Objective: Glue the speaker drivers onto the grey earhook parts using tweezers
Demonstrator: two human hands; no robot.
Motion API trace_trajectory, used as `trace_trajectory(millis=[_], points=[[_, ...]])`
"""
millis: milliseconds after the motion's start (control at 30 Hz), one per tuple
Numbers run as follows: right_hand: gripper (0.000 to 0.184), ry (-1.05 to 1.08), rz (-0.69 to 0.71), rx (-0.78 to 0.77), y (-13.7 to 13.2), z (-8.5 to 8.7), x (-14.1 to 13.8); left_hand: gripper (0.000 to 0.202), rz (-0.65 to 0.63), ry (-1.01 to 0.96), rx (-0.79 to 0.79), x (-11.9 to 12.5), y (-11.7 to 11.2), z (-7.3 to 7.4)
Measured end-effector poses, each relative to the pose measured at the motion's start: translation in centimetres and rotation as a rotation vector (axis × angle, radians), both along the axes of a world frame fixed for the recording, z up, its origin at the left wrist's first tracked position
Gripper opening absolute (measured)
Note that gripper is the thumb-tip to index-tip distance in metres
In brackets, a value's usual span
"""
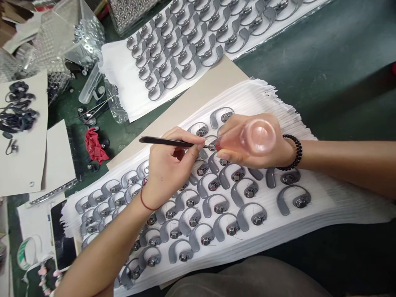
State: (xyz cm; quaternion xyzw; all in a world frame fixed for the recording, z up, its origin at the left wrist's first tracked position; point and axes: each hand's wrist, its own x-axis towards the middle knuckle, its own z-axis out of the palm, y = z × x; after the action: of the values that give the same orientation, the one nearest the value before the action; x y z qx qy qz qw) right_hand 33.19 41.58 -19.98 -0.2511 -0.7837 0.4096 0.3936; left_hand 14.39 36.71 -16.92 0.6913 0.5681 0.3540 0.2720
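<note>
My left hand [167, 171] is closed in a pinch around dark tweezers [168, 142]. Their tip reaches one of the grey hook-shaped earphone pieces [211, 145], at its small round metallic part. Wrapped around a translucent pinkish squeeze bottle [260, 136] is my right hand [282, 144]. The bottle lies on its side, base towards me, with its nozzle end close to the tweezer tip; whether it touches the piece I cannot tell. Rows of similar grey pieces [238, 194], many with thin wires, surround both hands on a stack of white sheets [278, 235].
Behind lies another white sheet [116, 62] with rows of grey pieces. At the left are plastic bags [88, 37] of small parts, a red cloth [95, 145], another pair of tweezers [98, 108], a phone [62, 231], a tape roll [26, 251] and dark parts on card [18, 111].
</note>
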Motion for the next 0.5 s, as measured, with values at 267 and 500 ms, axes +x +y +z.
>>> trace_trajectory(millis=[267, 500], points=[[0.018, 0.095, 0.007, 0.11, -0.2, -0.5, 0.0, 0.003, 0.002, -0.009, -0.014, 0.0, -0.1, 0.0], [0.028, 0.32, -0.048, -0.052, 1.6, 1.5, -0.2, 0.004, 0.039, -0.079, -0.073, -0.4, -0.3, -0.3]])
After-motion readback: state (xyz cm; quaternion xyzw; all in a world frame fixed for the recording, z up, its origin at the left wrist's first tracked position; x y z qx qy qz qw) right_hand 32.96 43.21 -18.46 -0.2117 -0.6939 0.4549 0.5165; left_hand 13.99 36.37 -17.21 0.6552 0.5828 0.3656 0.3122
